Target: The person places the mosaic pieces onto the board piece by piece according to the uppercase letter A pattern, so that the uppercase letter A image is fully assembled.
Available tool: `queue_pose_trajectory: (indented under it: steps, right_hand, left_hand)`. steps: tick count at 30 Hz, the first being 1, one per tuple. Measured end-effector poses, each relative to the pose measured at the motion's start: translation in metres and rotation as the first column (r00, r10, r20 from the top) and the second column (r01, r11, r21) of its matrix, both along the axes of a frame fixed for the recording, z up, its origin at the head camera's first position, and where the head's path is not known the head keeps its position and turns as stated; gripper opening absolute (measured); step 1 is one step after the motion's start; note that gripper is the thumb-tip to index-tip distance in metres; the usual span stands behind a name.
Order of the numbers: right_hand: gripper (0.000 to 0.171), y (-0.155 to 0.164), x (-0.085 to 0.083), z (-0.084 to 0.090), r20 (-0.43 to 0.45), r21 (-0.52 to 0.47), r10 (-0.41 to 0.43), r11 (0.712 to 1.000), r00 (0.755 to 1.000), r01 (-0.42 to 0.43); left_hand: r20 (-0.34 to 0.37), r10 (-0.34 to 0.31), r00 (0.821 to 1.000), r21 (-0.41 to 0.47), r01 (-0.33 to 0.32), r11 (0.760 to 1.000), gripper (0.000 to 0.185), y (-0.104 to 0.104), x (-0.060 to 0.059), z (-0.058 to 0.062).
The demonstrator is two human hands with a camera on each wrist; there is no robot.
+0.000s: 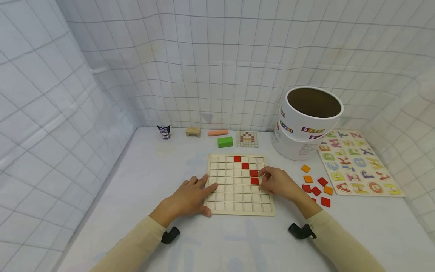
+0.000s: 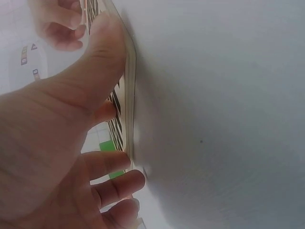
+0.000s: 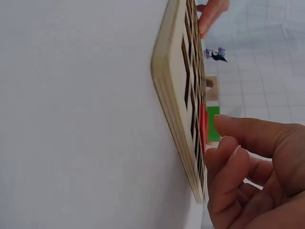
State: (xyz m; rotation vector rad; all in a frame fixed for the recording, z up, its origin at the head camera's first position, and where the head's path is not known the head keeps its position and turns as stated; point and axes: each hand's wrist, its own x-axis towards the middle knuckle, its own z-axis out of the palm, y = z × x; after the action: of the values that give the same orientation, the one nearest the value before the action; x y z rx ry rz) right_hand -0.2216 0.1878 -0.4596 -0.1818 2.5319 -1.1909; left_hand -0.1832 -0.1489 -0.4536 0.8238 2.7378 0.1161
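Observation:
A pale wooden grid board [image 1: 234, 211] lies flat, with several red square tiles [image 1: 245, 166] set in its cells in a stepped line. My left hand [image 1: 190, 198] rests at the board's left edge with fingers spread; in the left wrist view its thumb [image 2: 107, 47] presses on the rim. Over the right edge, my right hand [image 1: 276, 184] is beside the two lower red tiles [image 1: 254, 181], its fingers bent. In the right wrist view the fingertips [image 3: 221, 121] are apart, and no tile shows between them.
Loose red and orange tiles [image 1: 316, 191] lie right of the board. Behind them stand a white bucket [image 1: 299, 130] and an alphabet board [image 1: 360, 166]. Along the back are a pattern card [image 1: 247, 139], a green block [image 1: 225, 142], an orange stick [image 1: 218, 133], a wooden arch [image 1: 193, 131] and a small figurine [image 1: 164, 132].

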Motion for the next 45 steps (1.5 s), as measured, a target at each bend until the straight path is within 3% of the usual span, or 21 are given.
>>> queue_pose_trajectory:
  steps: [5,10,15,20,28,35,45]
  right_hand:
    - [0.038,0.047,0.011,0.009,-0.016,-0.057,0.067,0.996,0.998,-0.068]
    - [0.044,0.108,0.024,0.016,0.0,-0.095,-0.037,0.995,0.999,0.036]
    - [0.054,0.147,0.033,0.017,-0.005,0.001,-0.109,0.994,0.994,0.109]
    - [0.055,0.169,0.033,0.015,-0.068,0.106,-0.136,0.984,0.988,0.142]
    - [0.052,0.178,0.024,0.003,-0.107,0.236,-0.176,0.952,0.979,0.197]
    - [0.043,0.164,0.017,0.0,-0.127,0.317,-0.126,0.935,0.984,0.16]
    - [0.041,0.158,0.017,0.006,-0.055,0.322,-0.164,0.931,0.985,0.173]
  left_hand:
    - [-0.015,-0.003,1.0,-0.011,0.002,1.0,0.092,-0.002,-0.001,0.0]
    - [-0.021,-0.007,1.0,-0.016,0.007,1.0,0.092,-0.003,-0.002,0.001]
    - [0.006,-0.005,1.0,0.0,0.005,1.0,0.092,-0.001,-0.001,0.002]
    - [0.002,-0.004,1.0,0.004,0.004,1.0,0.092,0.0,-0.001,0.002]
    - [-0.005,-0.002,1.0,-0.005,0.002,1.0,0.092,0.0,-0.001,0.002]
    - [-0.005,-0.002,1.0,-0.021,0.002,1.0,0.092,0.0,-0.001,0.003]
    - [0.012,0.012,1.0,-0.037,-0.012,0.999,0.092,0.002,0.001,0.006]
